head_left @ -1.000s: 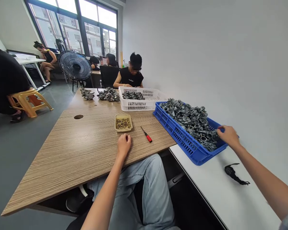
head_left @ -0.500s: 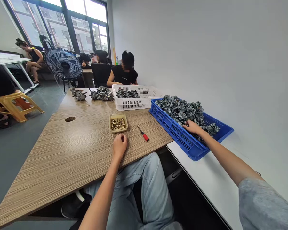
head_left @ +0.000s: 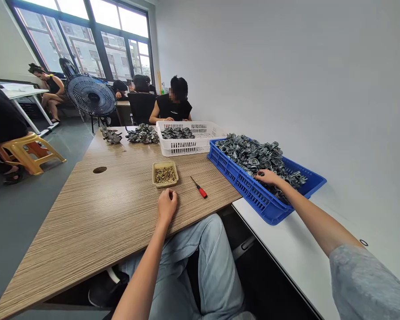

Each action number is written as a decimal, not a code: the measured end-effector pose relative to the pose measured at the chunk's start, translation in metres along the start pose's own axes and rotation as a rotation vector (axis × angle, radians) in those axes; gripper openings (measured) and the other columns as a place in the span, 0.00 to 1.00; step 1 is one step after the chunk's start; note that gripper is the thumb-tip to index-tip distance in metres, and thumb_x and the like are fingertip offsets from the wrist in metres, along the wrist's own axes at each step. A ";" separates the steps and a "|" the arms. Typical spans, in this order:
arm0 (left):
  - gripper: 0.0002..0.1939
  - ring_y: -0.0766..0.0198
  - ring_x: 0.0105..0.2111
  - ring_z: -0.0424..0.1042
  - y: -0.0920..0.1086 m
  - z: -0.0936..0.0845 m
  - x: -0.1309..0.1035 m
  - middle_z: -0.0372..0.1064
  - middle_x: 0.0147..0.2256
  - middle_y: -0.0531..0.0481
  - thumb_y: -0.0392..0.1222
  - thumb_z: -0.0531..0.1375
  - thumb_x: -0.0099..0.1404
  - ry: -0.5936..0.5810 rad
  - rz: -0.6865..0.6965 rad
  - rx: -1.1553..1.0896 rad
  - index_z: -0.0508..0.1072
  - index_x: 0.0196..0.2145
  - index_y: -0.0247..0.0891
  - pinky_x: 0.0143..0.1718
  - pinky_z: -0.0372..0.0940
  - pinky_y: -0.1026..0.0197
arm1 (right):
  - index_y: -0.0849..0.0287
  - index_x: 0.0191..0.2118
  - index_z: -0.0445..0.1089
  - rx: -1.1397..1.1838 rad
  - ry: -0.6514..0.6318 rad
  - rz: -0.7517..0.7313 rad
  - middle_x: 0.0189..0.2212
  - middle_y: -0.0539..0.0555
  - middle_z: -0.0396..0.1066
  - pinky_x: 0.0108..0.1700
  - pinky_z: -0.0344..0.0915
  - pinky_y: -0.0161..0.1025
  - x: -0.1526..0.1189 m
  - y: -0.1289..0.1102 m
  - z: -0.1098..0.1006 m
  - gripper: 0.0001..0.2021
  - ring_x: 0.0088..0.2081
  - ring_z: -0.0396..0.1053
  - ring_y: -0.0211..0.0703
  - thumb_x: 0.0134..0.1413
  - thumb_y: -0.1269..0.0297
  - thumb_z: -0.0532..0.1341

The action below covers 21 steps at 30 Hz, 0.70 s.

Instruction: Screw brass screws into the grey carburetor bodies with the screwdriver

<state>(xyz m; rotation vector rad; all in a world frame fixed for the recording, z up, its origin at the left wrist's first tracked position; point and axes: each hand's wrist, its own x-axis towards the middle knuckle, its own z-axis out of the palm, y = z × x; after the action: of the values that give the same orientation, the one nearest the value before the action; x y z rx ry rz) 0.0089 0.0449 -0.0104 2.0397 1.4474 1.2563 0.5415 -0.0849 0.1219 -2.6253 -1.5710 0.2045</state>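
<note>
On the brown wood-grained counter (head_left: 83, 209), a shallow beige plastic tub (head_left: 166, 185) gathers small brass-coloured screws (head_left: 165, 174), presumably against scattering. Just in front rests the left hand (head_left: 167, 205), fingers curled inward; I cannot tell whether they hold anything. Rightward lies a slim red-handled screwdriver (head_left: 202, 191), handle toward the person, likely for easy reach. The right hand (head_left: 268, 177) dips its fingers among dark-grey, metal-looking parts (head_left: 248, 153) heaped in a blue slatted plastic crate (head_left: 231, 170); their grip is hidden.
</note>
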 end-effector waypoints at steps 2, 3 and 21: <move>0.10 0.54 0.37 0.73 0.001 -0.001 0.000 0.76 0.34 0.45 0.43 0.55 0.72 -0.004 -0.001 -0.003 0.71 0.33 0.42 0.42 0.64 0.55 | 0.58 0.59 0.73 0.008 0.016 -0.015 0.58 0.58 0.74 0.56 0.75 0.53 0.001 0.003 0.001 0.18 0.54 0.75 0.51 0.71 0.54 0.65; 0.09 0.54 0.37 0.73 0.001 -0.001 0.000 0.76 0.34 0.45 0.43 0.55 0.72 -0.006 -0.004 -0.003 0.71 0.33 0.42 0.42 0.64 0.55 | 0.58 0.58 0.74 0.012 0.024 -0.019 0.57 0.58 0.74 0.56 0.75 0.53 0.002 0.004 0.002 0.18 0.54 0.75 0.51 0.71 0.54 0.65; 0.09 0.54 0.37 0.73 0.001 -0.001 0.000 0.76 0.35 0.45 0.43 0.55 0.72 -0.011 -0.007 -0.003 0.71 0.33 0.42 0.41 0.63 0.56 | 0.56 0.39 0.77 0.161 0.189 -0.030 0.40 0.60 0.82 0.41 0.72 0.42 -0.001 0.008 0.006 0.24 0.41 0.79 0.54 0.49 0.39 0.71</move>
<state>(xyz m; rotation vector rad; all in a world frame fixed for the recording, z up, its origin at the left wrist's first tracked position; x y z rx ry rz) 0.0086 0.0444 -0.0095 2.0349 1.4455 1.2412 0.5475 -0.0897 0.1153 -2.4189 -1.4660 0.0741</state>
